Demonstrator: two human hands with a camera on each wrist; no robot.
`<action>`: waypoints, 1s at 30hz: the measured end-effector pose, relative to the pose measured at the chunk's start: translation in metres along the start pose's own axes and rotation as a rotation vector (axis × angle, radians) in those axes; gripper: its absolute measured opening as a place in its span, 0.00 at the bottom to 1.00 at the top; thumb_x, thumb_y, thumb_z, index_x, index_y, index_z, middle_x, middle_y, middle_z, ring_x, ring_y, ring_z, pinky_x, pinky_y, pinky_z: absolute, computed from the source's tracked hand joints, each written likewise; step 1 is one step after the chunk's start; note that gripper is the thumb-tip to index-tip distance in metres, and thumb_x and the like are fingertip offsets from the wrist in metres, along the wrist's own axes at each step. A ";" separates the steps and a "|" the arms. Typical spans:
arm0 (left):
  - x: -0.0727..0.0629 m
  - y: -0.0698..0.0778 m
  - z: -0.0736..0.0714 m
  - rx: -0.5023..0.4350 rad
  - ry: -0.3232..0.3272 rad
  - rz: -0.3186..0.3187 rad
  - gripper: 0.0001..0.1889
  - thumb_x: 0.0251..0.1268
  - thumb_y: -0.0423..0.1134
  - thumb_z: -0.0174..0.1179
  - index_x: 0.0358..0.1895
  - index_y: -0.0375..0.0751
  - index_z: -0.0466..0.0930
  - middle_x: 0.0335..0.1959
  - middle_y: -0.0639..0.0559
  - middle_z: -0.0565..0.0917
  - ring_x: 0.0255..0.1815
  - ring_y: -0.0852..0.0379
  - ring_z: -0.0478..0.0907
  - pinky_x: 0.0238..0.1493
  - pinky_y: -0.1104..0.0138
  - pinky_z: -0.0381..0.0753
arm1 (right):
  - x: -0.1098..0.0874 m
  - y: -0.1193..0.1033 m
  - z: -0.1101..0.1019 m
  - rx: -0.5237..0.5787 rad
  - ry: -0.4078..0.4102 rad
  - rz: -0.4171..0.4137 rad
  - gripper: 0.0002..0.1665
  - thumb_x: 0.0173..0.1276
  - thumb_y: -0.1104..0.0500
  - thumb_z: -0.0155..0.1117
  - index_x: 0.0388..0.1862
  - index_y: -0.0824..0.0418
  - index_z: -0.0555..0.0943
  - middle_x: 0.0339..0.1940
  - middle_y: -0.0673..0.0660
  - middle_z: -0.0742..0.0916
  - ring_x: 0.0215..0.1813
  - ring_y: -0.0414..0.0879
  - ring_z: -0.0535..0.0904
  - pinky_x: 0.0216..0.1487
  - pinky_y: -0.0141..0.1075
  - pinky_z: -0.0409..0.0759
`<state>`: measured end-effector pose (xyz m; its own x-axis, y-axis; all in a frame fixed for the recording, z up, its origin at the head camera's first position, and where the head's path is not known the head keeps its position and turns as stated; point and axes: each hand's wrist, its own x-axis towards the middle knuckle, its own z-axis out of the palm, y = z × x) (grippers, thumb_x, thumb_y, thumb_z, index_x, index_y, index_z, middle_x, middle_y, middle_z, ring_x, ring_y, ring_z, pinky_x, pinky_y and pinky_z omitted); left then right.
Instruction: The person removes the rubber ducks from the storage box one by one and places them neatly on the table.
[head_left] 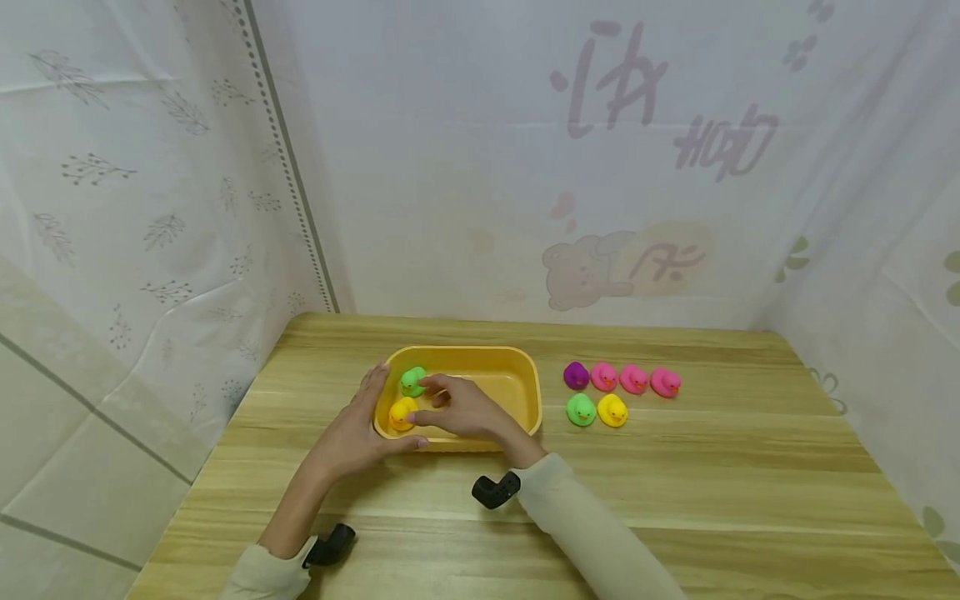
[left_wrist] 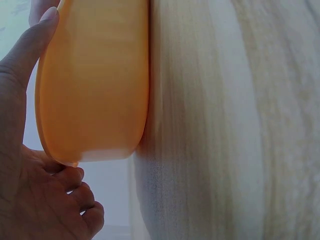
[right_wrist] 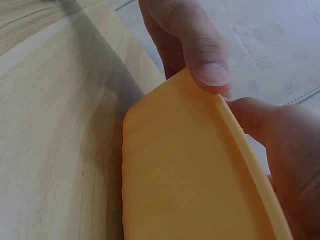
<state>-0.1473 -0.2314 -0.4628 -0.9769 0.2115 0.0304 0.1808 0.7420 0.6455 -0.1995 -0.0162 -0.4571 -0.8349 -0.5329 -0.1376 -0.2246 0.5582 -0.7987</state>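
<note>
A yellow plastic basin [head_left: 487, 360] stands on the wooden table. My left hand [head_left: 352, 433] holds its left end, thumb along the front rim and fingers at the left side; the left wrist view shows the basin's outer wall [left_wrist: 95, 85] beside that thumb. My right hand [head_left: 468, 408] reaches in over the front rim, with thumb and index finger apart. Inside, at the left end, sit a green rubber duck [head_left: 412, 382] near the index fingertip and a yellow rubber duck [head_left: 401, 414] at the thumb tip. Both ducks are hidden in the wrist views.
Right of the basin, a purple duck [head_left: 576, 376] and three pink ducks [head_left: 634, 380] form a back row. In front of them sit another green duck [head_left: 581, 410] and another yellow duck [head_left: 612, 411]. Printed cloth [head_left: 450, 167] hangs behind the table [head_left: 712, 483].
</note>
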 end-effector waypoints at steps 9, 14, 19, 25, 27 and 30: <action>0.001 0.000 0.000 0.003 -0.007 0.000 0.72 0.45 0.76 0.70 0.85 0.48 0.37 0.87 0.46 0.44 0.87 0.39 0.42 0.78 0.33 0.54 | 0.010 -0.005 0.007 -0.014 0.012 -0.025 0.37 0.65 0.38 0.73 0.65 0.59 0.81 0.60 0.53 0.87 0.51 0.42 0.81 0.55 0.34 0.82; 0.000 -0.001 -0.001 0.006 -0.008 -0.003 0.72 0.44 0.77 0.70 0.85 0.48 0.36 0.87 0.45 0.44 0.86 0.37 0.43 0.78 0.33 0.54 | 0.013 -0.009 0.011 -0.050 0.021 -0.020 0.36 0.64 0.38 0.73 0.63 0.59 0.82 0.59 0.53 0.87 0.49 0.41 0.81 0.53 0.33 0.82; 0.000 -0.001 0.000 0.008 -0.012 -0.005 0.71 0.45 0.76 0.70 0.85 0.50 0.35 0.87 0.46 0.44 0.86 0.38 0.42 0.78 0.33 0.54 | 0.016 -0.012 0.014 -0.090 0.033 0.008 0.36 0.63 0.36 0.73 0.60 0.59 0.83 0.54 0.52 0.88 0.47 0.40 0.81 0.51 0.32 0.82; 0.000 -0.002 0.000 0.002 -0.012 -0.005 0.71 0.45 0.76 0.70 0.85 0.50 0.35 0.87 0.47 0.43 0.86 0.38 0.42 0.78 0.32 0.54 | 0.019 -0.013 0.018 -0.115 0.065 0.021 0.35 0.61 0.35 0.75 0.56 0.58 0.85 0.47 0.51 0.89 0.44 0.39 0.81 0.48 0.31 0.81; 0.000 -0.002 0.000 0.000 -0.012 -0.004 0.71 0.45 0.76 0.70 0.85 0.50 0.35 0.87 0.47 0.43 0.86 0.38 0.42 0.78 0.33 0.54 | 0.019 -0.013 0.019 -0.116 0.072 0.019 0.33 0.61 0.37 0.76 0.55 0.58 0.86 0.47 0.50 0.89 0.44 0.39 0.81 0.48 0.30 0.82; 0.000 -0.001 0.000 -0.005 -0.010 -0.004 0.72 0.45 0.76 0.71 0.85 0.50 0.36 0.87 0.46 0.43 0.86 0.37 0.43 0.78 0.33 0.54 | 0.020 -0.013 0.019 -0.117 0.075 0.025 0.32 0.60 0.38 0.77 0.54 0.58 0.86 0.46 0.49 0.89 0.44 0.39 0.81 0.48 0.31 0.82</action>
<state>-0.1474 -0.2322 -0.4637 -0.9764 0.2150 0.0204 0.1764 0.7400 0.6491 -0.2036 -0.0466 -0.4606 -0.8751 -0.4714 -0.1092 -0.2568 0.6436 -0.7210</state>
